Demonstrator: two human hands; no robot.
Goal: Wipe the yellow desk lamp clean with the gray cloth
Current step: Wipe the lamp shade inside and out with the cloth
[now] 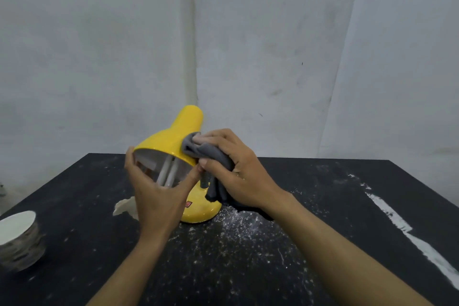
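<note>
The yellow desk lamp (171, 136) stands near the middle of the black table, its shade tilted toward me with white bulb tubes showing inside. My left hand (154, 194) spans the shade's open rim, thumb on the right edge and fingers curled round the left edge. My right hand (236, 171) grips the bunched gray cloth (206, 154) and presses it against the right side of the shade. The cloth's tail hangs down over the lamp's neck toward the round yellow base (201, 211).
The black table (323, 206) is speckled with white powder in front of the lamp, and a white streak (402, 226) runs along its right side. A white bowl (18, 238) sits at the left edge. A pale scrap (124, 206) lies left of the base. A gray wall stands behind.
</note>
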